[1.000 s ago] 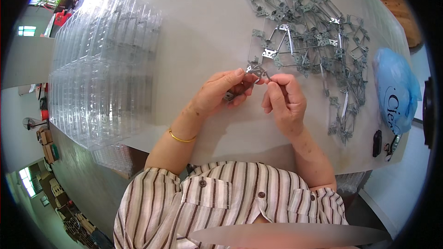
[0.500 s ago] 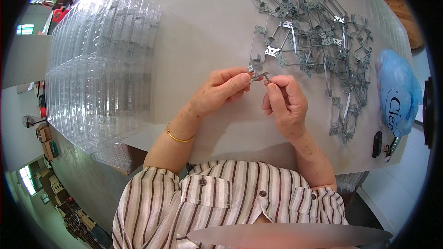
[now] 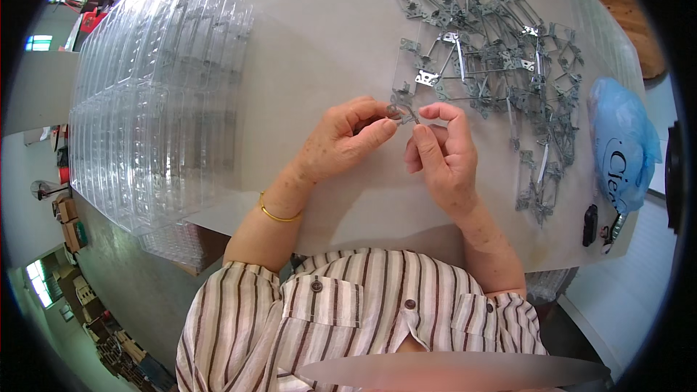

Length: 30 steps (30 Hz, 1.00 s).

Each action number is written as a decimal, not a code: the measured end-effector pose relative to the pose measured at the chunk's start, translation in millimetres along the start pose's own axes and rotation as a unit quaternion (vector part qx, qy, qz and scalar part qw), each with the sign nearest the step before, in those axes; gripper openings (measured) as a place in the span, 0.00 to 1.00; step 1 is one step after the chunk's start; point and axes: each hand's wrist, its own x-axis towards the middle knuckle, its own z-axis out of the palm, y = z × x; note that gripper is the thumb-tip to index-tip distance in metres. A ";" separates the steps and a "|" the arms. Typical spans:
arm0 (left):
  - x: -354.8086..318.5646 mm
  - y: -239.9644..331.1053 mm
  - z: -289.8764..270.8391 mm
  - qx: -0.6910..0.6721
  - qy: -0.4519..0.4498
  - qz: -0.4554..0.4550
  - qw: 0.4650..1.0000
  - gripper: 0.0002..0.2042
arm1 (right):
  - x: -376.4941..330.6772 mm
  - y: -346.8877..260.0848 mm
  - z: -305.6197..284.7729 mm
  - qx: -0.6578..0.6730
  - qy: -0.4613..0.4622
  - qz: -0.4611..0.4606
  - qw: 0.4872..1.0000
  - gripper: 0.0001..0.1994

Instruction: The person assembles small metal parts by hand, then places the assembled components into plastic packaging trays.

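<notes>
Over the middle of the table, my left hand (image 3: 352,134) pinches a small grey metal bracket (image 3: 400,112) between thumb and fingers. Close beside it, my right hand (image 3: 444,152) has its thumb tip at the lower end of a thin metal strip on that bracket. The right index finger is raised a little off the thumb, and the other fingers are curled under. How the strip joins the bracket is too small to make out. Just beyond my hands lies a loose, tangled heap of similar metal brackets with rods (image 3: 486,65).
Stacked clear plastic trays (image 3: 156,101) cover the table's left side. On the right lie a blue plastic bag (image 3: 626,145), a black key fob (image 3: 590,225) and some keys (image 3: 606,236). More clear plastic trays (image 3: 174,245) stand below the table's left edge.
My right index finger has lifted away from the thumb, and the right hand has shifted slightly left. The strip's tilt has changed. My left hand keeps its pinch.
</notes>
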 end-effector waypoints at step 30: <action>-3.4 6.6 -2.7 -0.128 -0.071 -0.129 0.981 0.20 | 10.7 -16.6 -20.5 0.122 0.062 0.065 0.988 0.06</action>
